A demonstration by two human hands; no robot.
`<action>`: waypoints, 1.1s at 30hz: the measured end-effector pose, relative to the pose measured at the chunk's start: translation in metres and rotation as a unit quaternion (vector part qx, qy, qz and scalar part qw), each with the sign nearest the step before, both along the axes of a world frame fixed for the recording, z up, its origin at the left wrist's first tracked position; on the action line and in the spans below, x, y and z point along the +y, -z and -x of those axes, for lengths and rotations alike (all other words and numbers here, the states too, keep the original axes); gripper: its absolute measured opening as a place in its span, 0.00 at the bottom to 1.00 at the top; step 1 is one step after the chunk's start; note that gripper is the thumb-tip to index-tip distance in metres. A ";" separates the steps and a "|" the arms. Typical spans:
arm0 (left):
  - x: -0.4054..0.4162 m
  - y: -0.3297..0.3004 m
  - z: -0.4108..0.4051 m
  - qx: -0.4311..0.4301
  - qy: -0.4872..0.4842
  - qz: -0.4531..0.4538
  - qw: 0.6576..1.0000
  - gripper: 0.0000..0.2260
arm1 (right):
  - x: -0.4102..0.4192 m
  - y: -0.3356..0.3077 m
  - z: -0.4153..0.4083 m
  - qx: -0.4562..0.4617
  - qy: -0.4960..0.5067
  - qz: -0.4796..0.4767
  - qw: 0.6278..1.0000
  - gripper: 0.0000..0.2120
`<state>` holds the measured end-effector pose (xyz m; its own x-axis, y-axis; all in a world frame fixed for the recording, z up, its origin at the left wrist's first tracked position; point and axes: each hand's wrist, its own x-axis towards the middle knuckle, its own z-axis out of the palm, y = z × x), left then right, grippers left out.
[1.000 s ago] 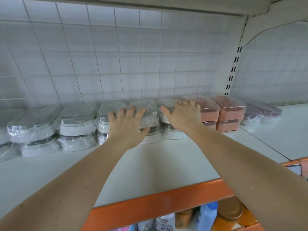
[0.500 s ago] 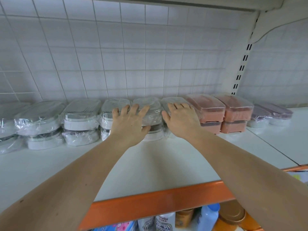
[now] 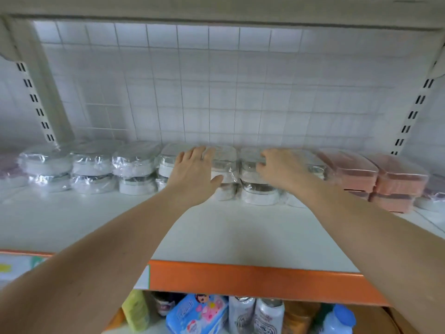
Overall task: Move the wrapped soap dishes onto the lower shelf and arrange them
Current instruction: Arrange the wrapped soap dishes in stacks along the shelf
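Observation:
Wrapped white soap dishes (image 3: 134, 165) stand two high in a row along the back of the white shelf (image 3: 228, 237). Wrapped pink soap dishes (image 3: 399, 179) are stacked at the right end of the row. My left hand (image 3: 192, 174) lies on a middle white stack, its fingers straight over the top and its thumb against the front of the neighbouring white stack (image 3: 225, 169). My right hand (image 3: 281, 169) rests on another white stack (image 3: 257, 189) further right, with its fingers bent over the top dish's edge. Both hands hide parts of the dishes beneath them.
The shelf has an orange front rail (image 3: 252, 280) and a white grid back panel (image 3: 216, 92). Slotted uprights (image 3: 414, 112) stand at both sides. Below the rail sit bottles (image 3: 267, 317), a blue packet (image 3: 197, 314) and other goods. Greyish wrapped items (image 3: 433, 196) lie at the far right.
The view has swung left and pulled back. My hands have spread apart along the row, and my right hand's fingers have gone from flat to bent over a dish.

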<state>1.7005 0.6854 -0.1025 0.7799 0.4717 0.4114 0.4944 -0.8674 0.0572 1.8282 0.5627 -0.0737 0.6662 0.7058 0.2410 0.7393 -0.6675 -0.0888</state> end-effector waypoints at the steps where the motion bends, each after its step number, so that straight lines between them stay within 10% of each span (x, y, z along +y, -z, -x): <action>1: 0.005 -0.003 0.013 -0.005 -0.009 0.003 1.000 0.28 | 0.007 -0.001 0.012 -0.010 -0.008 0.005 1.000 0.17; 21: 0.169 -0.078 0.490 -0.067 -0.300 -0.020 0.951 0.24 | 0.257 -0.055 0.451 0.036 -0.303 -0.090 0.948 0.19; 33: 0.302 -0.062 0.602 -0.063 -0.357 0.012 0.932 0.28 | 0.405 -0.059 0.555 0.066 -0.376 -0.058 0.923 0.20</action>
